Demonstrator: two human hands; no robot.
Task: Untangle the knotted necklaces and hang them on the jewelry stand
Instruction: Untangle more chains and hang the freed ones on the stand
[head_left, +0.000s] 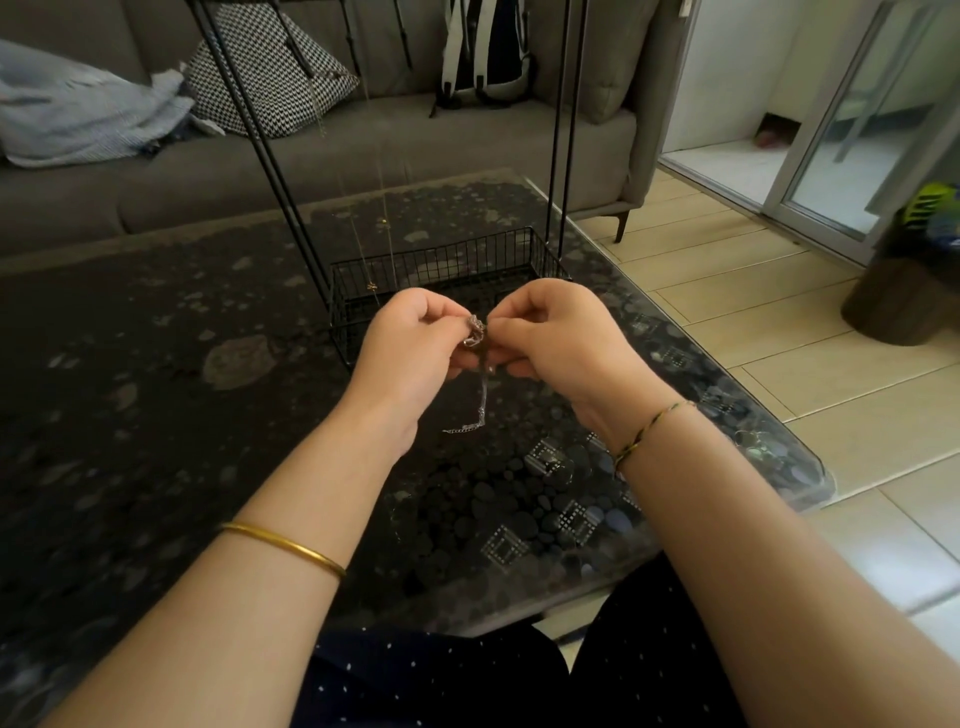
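Observation:
A knotted silver necklace (476, 332) is held in the air between both hands, above the dark table. My left hand (410, 343) pinches the tangle from the left and my right hand (550, 332) pinches it from the right. A loose length of chain (483, 400) hangs down from the knot and its end lies on the table. Just behind my hands stands the black wire jewelry stand (291, 208), with a mesh basket base (447, 265) and tall slanted legs. Thin gold chains (384, 228) hang from its top, which is out of frame.
The glass-topped table (156, 364) has a dark pebble pattern. A grey sofa (363, 145) with cushions and a backpack (485, 52) runs behind it. Tiled floor and a sliding glass door (852, 130) lie to the right.

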